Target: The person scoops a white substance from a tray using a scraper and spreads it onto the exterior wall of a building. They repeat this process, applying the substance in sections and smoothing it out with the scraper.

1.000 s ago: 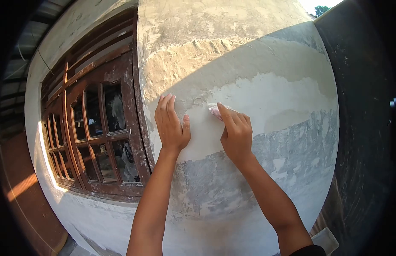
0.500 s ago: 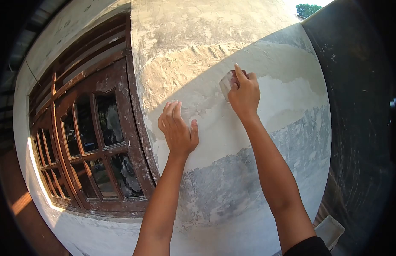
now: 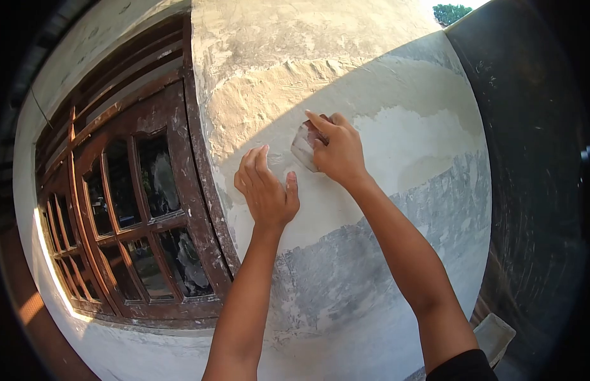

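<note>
My right hand (image 3: pixel 341 151) is closed round the dark reddish grip of a scraper (image 3: pixel 303 150), with the index finger stretched along its top. The scraper's pale, smeared blade lies close against the plastered wall (image 3: pixel 396 136), over a damp-looking light coat. To the left, my left hand (image 3: pixel 268 190) is open at the wall, fingers up and the thumb apart, and nothing shows in it. Above both hands the coat is rough and ridged; below them its ragged lower edge meets bare grey wall.
A brown wooden window (image 3: pixel 139 216) with smeared panes and a paint-marked frame stands left of the hands. Along the right runs a dark panel (image 3: pixel 530 159). A pale tray-like container (image 3: pixel 495 336) sits low at the right, beside my sleeve. Sunlight crosses the upper wall diagonally.
My right hand has moved left and down with the scraper, closer to the left hand, and the blade has tilted. My left hand stays nearly in place.
</note>
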The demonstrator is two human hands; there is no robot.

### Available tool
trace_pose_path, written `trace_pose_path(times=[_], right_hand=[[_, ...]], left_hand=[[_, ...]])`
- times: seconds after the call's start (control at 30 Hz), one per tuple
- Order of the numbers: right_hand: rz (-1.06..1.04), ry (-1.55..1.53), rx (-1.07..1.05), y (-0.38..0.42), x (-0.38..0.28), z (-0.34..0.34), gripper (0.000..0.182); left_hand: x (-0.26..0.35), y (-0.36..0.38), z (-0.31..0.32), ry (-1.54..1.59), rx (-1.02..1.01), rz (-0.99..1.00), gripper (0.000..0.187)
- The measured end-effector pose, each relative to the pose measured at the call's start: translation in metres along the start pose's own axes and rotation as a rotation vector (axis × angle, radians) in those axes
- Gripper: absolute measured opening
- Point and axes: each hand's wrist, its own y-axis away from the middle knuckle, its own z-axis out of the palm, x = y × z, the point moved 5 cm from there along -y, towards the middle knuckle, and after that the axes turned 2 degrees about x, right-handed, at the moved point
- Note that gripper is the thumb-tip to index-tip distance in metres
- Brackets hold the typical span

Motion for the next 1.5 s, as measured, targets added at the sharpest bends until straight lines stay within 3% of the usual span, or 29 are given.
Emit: trace_pose_path(times=[0.07,0.1,0.13,0.2,0.23,0.33,0.4,0.47,0.53,0.7,0.73,0.8,0.83,0.87,0.93,0.97,1.07,1.13,1.17,1.2,1.3,1.33,1.4,1.43,1.5], right_hand=[[0.212,0.135,0.221,-0.011,0.035,-0.023,0.05],[0.318,0.152,0.215,-0.016,0.039,-0.037,0.052],[0.318,0.152,0.216,-0.015,0.034,-0.034,0.052],[0.14,-0.126,0.161,-0.008,0.005,-0.015,0.051],[0.081,-0.136,0.045,-0.001,-0.006,0.001,0.05],[0.209,0.039,0.095,-0.007,0.022,-0.005,0.052],[0.284,0.082,0.274,-0.017,0.043,-0.032,0.051],[0.252,-0.162,0.244,-0.016,0.033,-0.019,0.049],[0.031,-0.113,0.046,-0.002,-0.007,0.001,0.049],[0.263,0.163,0.278,-0.02,0.048,-0.034,0.052],[0.261,0.162,0.275,-0.018,0.046,-0.031,0.052],[0.213,-0.19,0.155,-0.009,0.028,-0.008,0.053],[0.088,-0.219,0.063,0.001,0.011,0.007,0.054],[0.09,-0.219,0.061,0.002,0.016,0.005,0.054],[0.223,0.037,0.063,0.001,0.034,-0.003,0.051],[0.283,0.13,0.199,-0.004,0.048,-0.023,0.048],[0.376,-0.054,0.222,-0.012,0.048,-0.031,0.05],[0.114,-0.102,0.085,-0.004,0.01,0.001,0.052],[0.048,-0.066,-0.067,0.002,0.001,0.013,0.054],[0.049,-0.067,-0.064,0.0,0.006,0.011,0.054],[0.382,0.151,0.168,-0.011,0.049,-0.022,0.052],[0.381,0.149,0.169,-0.012,0.045,-0.022,0.052],[0.3,0.006,0.219,-0.009,0.028,-0.016,0.052],[0.142,-0.027,0.161,-0.005,0.009,-0.001,0.052],[0.112,-0.026,-0.01,0.005,0.001,0.015,0.05]], left_hand=[[0.001,0.0,-0.001,-0.003,-0.007,-0.01,0.062],[0.001,0.0,0.0,-0.005,-0.013,-0.018,0.062],[0.001,-0.001,0.001,-0.005,-0.013,-0.018,0.062],[0.0,0.001,0.001,0.007,-0.007,-0.005,0.062],[0.0,0.0,0.0,0.006,-0.007,-0.01,0.062],[0.0,0.0,-0.002,0.01,-0.012,-0.014,0.063],[0.001,0.001,-0.002,-0.005,-0.022,-0.016,0.062],[0.001,0.001,-0.001,-0.013,-0.024,-0.011,0.061],[0.0,0.001,0.0,-0.024,-0.029,-0.007,0.061],[0.0,0.001,-0.001,-0.053,-0.012,-0.012,0.058],[0.001,0.001,-0.002,-0.055,-0.012,-0.014,0.058],[0.001,0.001,-0.002,-0.067,-0.037,-0.021,0.06],[0.001,0.001,-0.003,-0.068,-0.038,-0.024,0.06],[0.0,0.001,-0.004,-0.073,-0.032,-0.034,0.06],[0.0,0.001,-0.004,-0.08,-0.032,-0.039,0.06],[0.001,0.001,-0.004,-0.084,-0.03,-0.033,0.06],[0.0,0.002,-0.002,-0.111,-0.013,-0.007,0.059],[0.002,0.002,-0.002,-0.136,0.011,0.008,0.058],[0.001,0.001,-0.002,-0.14,0.009,0.0,0.058],[0.001,0.0,-0.002,-0.144,0.005,-0.004,0.058],[0.001,0.001,-0.001,-0.118,-0.04,-0.025,0.059],[0.001,0.001,0.0,-0.12,-0.039,-0.024,0.059],[0.0,0.001,-0.001,-0.117,-0.033,-0.011,0.059],[0.0,0.001,-0.001,-0.118,-0.03,-0.012,0.059],[-0.001,0.001,-0.002,-0.109,-0.027,-0.011,0.058]])
